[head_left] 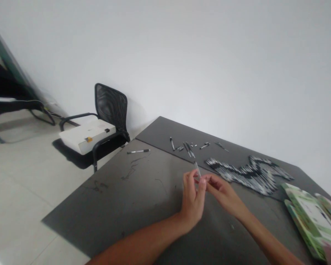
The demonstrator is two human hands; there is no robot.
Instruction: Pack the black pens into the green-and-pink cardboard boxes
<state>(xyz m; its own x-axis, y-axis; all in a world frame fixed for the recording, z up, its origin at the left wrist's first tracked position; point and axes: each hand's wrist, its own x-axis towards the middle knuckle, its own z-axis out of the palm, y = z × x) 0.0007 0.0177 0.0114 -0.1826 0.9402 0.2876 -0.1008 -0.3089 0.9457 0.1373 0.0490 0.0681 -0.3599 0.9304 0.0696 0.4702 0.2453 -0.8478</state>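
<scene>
A slim pen [198,169], clear with a dark far end, points up and away from the fingers of my left hand [192,200], which is closed around it. My right hand [223,193] meets the left at the pen's near end, fingertips pinched there; the fingers hide that end. Just beyond lie loose pens [189,149] and small pen parts [180,148] on the dark table [143,198]. To the right spreads a long, uneven row of many black-and-clear pens [245,175], laid side by side.
A single pen [138,151] lies toward the table's left edge. Green-and-white packages [311,217] sit at the right. Beside the table stands a black mesh chair [111,105] with a white box [88,134] on its seat. A white wall [209,73] rises behind.
</scene>
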